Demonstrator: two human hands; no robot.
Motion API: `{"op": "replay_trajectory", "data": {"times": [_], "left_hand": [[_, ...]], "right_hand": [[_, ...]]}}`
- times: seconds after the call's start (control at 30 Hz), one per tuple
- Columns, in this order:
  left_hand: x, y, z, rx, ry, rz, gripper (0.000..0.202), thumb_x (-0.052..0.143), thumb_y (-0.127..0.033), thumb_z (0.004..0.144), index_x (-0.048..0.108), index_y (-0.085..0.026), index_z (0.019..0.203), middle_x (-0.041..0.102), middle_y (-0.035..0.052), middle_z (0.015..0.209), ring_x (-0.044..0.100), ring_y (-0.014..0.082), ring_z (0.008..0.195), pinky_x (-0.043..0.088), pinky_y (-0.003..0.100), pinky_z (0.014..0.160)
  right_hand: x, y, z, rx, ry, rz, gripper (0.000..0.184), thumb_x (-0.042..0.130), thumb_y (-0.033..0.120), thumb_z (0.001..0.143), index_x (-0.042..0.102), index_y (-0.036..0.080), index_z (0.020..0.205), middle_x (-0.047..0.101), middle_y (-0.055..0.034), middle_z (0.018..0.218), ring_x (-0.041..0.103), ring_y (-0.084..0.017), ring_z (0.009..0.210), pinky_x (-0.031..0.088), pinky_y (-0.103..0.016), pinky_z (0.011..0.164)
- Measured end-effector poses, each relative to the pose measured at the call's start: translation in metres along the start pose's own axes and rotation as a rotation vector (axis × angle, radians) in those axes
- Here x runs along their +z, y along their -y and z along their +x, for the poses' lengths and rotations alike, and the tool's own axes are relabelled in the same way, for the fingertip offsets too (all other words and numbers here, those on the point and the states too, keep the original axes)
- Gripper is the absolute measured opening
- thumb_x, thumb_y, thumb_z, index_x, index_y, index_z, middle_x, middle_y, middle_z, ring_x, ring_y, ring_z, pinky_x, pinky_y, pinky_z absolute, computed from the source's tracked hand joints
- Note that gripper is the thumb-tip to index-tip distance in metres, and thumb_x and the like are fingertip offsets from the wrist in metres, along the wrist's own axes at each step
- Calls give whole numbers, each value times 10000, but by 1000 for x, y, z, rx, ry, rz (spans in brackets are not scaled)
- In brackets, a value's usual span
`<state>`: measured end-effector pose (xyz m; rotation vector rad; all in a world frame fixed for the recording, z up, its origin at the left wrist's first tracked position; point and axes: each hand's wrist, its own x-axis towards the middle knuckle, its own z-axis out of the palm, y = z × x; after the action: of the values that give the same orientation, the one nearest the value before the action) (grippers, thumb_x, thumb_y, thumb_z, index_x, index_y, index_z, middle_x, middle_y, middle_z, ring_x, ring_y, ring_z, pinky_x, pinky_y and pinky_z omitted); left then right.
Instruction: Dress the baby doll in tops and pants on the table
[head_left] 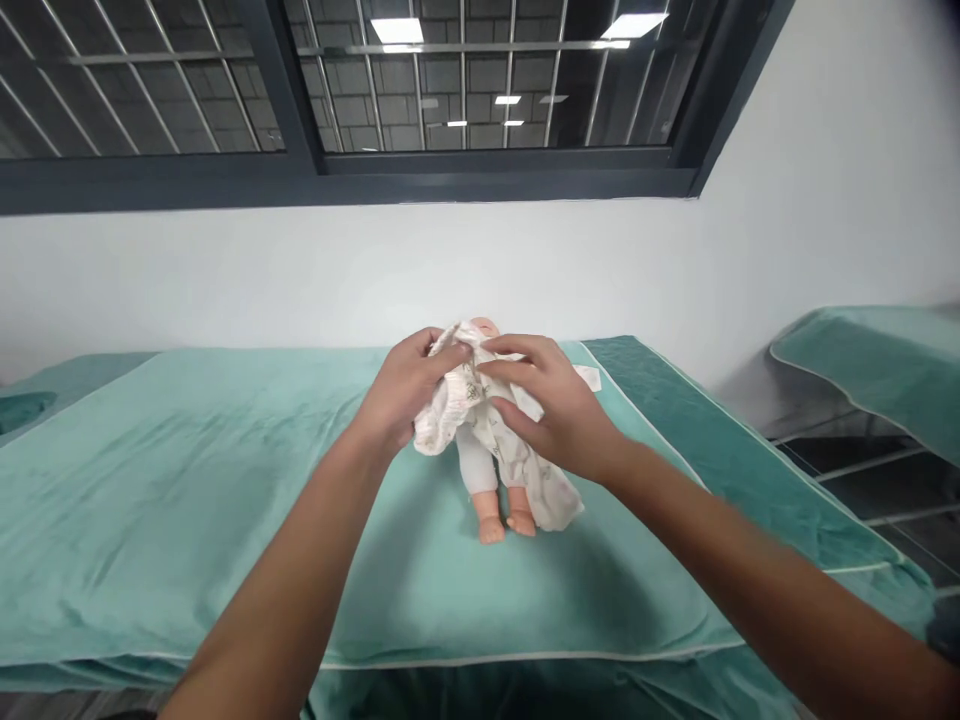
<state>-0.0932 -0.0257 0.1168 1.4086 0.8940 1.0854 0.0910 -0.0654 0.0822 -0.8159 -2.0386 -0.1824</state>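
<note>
A baby doll (476,465) lies on its back on the green bed cover, its bare feet toward me. White covering shows on its leg, and most of its head is hidden behind cloth. Over its body is a white printed baby garment (442,418), with one part hanging down beside the legs. My left hand (409,385) pinches the garment's bunched edge on the left. Just right of it, my right hand (551,405) hovers over or touches the cloth, fingers spread apart; contact is hard to make out.
The green bed cover (225,520) with pale piping spans the bed. A small white piece (589,377) lies right of the doll. At far right is another green-covered surface (885,360) above metal bars. Behind are a white wall (337,270) and a barred window (480,100).
</note>
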Motion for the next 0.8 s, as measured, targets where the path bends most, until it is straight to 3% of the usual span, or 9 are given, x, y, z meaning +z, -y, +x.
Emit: {"op": "replay_trajectory", "data": {"times": [0.07,0.13,0.23,0.37,0.47,0.57,0.67,0.8], "left_hand": [[0,-12,-2,24,87,-35,252,753,-322,685,588,-177,808,567,-29,685,517,101,558,406,219,523],[-1,-23,-4,55,127,-41,255,764,-313,676,603,-171,813,587,-16,696,539,109,570,419,223,529],[-2,-34,-6,117,136,-48,273,758,-327,701,639,-166,885,617,2,719,567,121,595,443,231,554],[-6,-45,-10,178,186,-70,367,763,-335,711,660,-164,1019,665,26,781,607,136,635,468,240,584],[-11,-53,-15,172,190,-4,411,777,-342,693,672,-164,1049,687,42,809,627,155,644,476,253,575],[-16,-60,-18,197,96,73,376,762,-386,709,690,-175,1010,693,42,801,620,153,617,459,253,546],[-19,-67,-21,209,44,119,336,751,-443,720,694,-171,910,679,38,758,600,142,590,448,249,530],[-17,-73,-23,194,76,150,331,762,-466,702,672,-162,798,639,32,675,588,145,581,456,247,523]], "right_hand": [[-11,10,15,-153,80,-158,377,529,104,893,570,288,1220,542,-81,1312,480,-244,1202,443,-443,974],[-19,16,30,-198,110,-268,422,541,97,884,559,308,1249,544,-72,1285,477,-253,1170,445,-441,953],[-28,22,50,-164,93,-367,424,544,99,870,568,308,1238,537,-71,1239,480,-257,1098,454,-422,887],[-36,25,67,-121,29,-460,273,520,141,886,611,260,1114,521,-81,1199,461,-256,1032,446,-399,803],[-42,22,69,-141,27,-475,151,536,192,895,623,252,1003,515,-83,1191,440,-266,1037,437,-405,783],[-48,20,68,-178,70,-425,99,552,230,902,624,266,961,511,-73,1199,431,-278,1076,444,-429,806],[-53,26,69,-174,70,-345,214,538,216,911,601,307,1094,497,-60,1236,440,-274,1123,449,-447,854],[-54,38,73,-185,55,-299,330,498,155,910,569,329,1182,501,-49,1260,451,-271,1150,432,-450,892]]}}
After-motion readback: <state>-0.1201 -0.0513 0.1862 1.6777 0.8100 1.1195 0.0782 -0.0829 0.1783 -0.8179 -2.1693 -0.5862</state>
